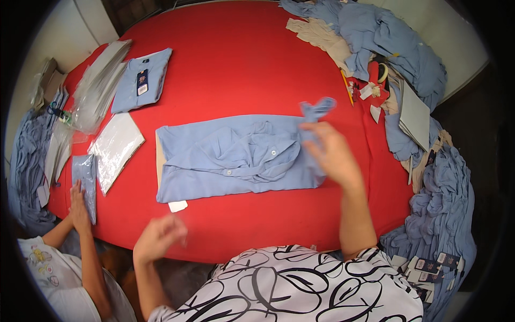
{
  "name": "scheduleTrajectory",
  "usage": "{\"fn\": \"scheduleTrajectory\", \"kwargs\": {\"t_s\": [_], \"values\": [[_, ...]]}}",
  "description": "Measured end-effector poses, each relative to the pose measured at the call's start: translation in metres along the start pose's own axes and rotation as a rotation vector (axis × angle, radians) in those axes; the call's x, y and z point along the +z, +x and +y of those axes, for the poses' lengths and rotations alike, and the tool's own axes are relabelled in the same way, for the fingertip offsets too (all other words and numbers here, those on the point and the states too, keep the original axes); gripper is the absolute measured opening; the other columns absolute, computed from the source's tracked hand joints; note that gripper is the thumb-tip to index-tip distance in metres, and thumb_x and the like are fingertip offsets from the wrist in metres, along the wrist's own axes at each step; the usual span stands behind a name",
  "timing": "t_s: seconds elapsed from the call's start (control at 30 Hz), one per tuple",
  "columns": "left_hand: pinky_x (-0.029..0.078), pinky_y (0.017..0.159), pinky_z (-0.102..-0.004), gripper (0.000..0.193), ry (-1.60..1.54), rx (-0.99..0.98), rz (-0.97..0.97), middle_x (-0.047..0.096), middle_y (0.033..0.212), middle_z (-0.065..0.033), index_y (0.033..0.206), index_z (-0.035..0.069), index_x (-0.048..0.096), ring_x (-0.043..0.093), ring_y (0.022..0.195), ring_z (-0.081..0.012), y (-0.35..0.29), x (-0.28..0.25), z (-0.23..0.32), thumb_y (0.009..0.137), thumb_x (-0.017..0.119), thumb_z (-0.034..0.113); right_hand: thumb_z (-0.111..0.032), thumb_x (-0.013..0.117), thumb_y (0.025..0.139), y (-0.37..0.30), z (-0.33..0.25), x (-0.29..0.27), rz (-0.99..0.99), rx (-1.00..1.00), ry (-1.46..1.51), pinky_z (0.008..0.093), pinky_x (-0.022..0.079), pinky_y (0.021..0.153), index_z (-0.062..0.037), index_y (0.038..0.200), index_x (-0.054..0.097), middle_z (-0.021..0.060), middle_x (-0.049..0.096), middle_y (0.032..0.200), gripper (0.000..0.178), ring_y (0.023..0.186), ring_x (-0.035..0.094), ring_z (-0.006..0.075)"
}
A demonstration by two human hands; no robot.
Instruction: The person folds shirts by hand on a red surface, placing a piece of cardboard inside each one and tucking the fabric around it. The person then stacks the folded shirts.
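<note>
A light blue shirt (225, 155) lies folded into a long rectangle in front of me, with white buttons and bunched cloth on top. At its right end is my right hand (335, 155), fingers apart over the cloth. A narrow twisted piece of blue fabric (318, 109) sticks up just beyond those fingertips. My left hand (160, 237) hovers near the table's front edge, loosely curled with its fingertips blurred; nothing shows in it. Between it and the shirt, a small white paper piece (177, 206) pokes out from under the shirt's near edge.
A red cloth (230, 59) covers the table. Another person's hands (80, 209) press a bagged blue garment (84, 172) at left. Nearby are a tagged folded shirt (140, 80), clear plastic bags (99, 86) and a white board (118, 147). Blue garments (394, 43) and grey boards (414, 115) pile up at right.
</note>
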State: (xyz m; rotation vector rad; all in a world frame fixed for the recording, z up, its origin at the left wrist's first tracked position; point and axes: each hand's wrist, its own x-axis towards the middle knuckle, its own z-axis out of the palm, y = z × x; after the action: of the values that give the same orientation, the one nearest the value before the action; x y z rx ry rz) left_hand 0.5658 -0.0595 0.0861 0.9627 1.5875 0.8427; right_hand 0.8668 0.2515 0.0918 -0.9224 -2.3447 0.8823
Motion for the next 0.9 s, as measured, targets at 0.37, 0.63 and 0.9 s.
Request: {"fn": "scheduleTrajectory", "kwargs": {"t_s": [0.37, 0.63, 0.9], "values": [[0.050, 0.069, -0.0449, 0.029, 0.655, -0.358, 0.006, 0.067, 0.078, -0.0162, 0.078, 0.002, 0.067, 0.065, 0.075, -0.0357, -0.065, 0.032, -0.040, 0.081, 0.073, 0.030, -0.030, 0.058, 0.094, -0.011, 0.055, 0.044, 0.207, 0.331, -0.178, 0.0395, 0.050, 0.080, -0.0011, 0.116, 0.060, 0.0156, 0.066, 0.094, 0.037, 0.093, 0.065, 0.0308], [0.050, 0.064, -0.0384, 0.027, 0.364, 0.378, 0.464, 0.063, 0.079, -0.0161, 0.098, -0.001, 0.059, 0.062, 0.070, -0.0299, 0.105, 0.103, 0.011, 0.089, 0.069, 0.022, -0.015, 0.077, 0.080, -0.050, 0.045, 0.044, -0.130, 0.479, -0.187, 0.0337, 0.047, 0.066, -0.0021, 0.104, 0.051, 0.0091, 0.058, 0.081, 0.037, 0.073, 0.057, 0.0188], [0.049, 0.057, -0.0354, 0.023, 0.384, 0.423, 0.423, 0.064, 0.086, -0.0151, 0.104, 0.000, 0.059, 0.063, 0.069, -0.0254, 0.146, 0.133, 0.003, 0.084, 0.070, 0.006, -0.007, 0.068, 0.085, -0.074, 0.089, 0.024, -0.162, 0.614, 0.120, 0.0286, 0.053, 0.061, 0.0018, 0.094, 0.058, 0.0102, 0.061, 0.080, 0.016, 0.069, 0.062, 0.0135]]}}
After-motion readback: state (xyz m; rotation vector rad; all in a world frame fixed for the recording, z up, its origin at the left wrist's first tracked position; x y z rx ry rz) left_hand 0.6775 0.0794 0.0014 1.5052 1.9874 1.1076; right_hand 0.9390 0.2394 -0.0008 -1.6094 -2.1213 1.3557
